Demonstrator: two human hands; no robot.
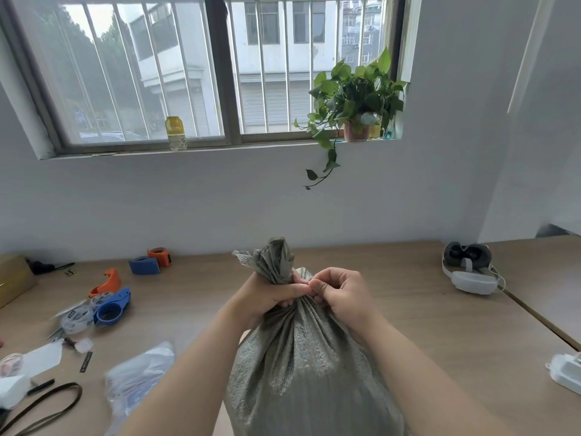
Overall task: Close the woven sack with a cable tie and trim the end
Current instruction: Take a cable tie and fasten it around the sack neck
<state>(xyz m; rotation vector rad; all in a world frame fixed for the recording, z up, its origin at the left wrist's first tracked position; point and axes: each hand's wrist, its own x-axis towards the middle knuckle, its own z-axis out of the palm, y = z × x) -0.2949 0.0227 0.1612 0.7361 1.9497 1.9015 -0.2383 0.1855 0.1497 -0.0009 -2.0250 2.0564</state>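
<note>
Head view: the sack (301,357) stands on the desk (440,325), its mouth gathered into a neck. The left hand (270,297) is clenched around that neck; the right hand's (338,294) fingers (317,286) pinch beside it, on what I cannot tell. No cable tie is visible, so tying and trimming likely remain.

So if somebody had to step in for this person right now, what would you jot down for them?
Left hand: fist closed around the gathered neck of the grey-green woven sack, holding it bunched.
Right hand: fingertips pinched at the same neck; what they hold is hidden.
Sack stands on the pale wooden table, close to the person.
Done: mouth gathered.
Left: no cable tie visible, so fit one, tighten, trim the end. No cutter clearly identifiable among the clutter on the left.
</note>
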